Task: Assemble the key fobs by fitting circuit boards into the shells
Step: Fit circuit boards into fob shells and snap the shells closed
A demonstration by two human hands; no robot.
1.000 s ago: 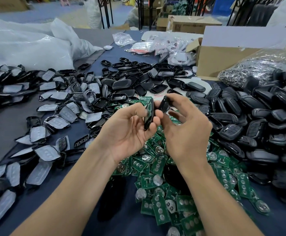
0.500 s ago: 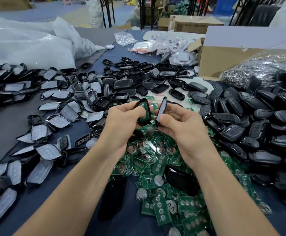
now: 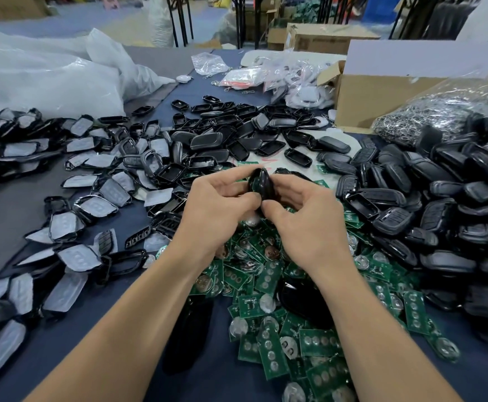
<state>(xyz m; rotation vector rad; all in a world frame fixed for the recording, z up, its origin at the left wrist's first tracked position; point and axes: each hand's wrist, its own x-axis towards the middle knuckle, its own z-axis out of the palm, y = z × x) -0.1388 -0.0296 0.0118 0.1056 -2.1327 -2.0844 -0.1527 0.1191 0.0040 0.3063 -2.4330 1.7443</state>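
Observation:
Both hands meet above the pile of green circuit boards (image 3: 269, 338). My left hand (image 3: 216, 210) and my right hand (image 3: 303, 216) pinch one black key fob (image 3: 261, 185) between them, its two shell halves pressed edge to edge and standing upright. A sliver of green board shows inside the left half. Loose black shells (image 3: 440, 198) are heaped at the right, and open shell halves (image 3: 208, 146) lie spread beyond the hands.
Shell frames with grey button pads (image 3: 71, 221) cover the left of the blue table. White plastic bags (image 3: 42, 79) sit at the back left. A cardboard box (image 3: 382, 97) and a bag of metal rings (image 3: 440, 117) stand at the back right.
The two shell halves, held apart in separate hands before, have come together into one fob gripped by both hands. The hands have closed in toward each other.

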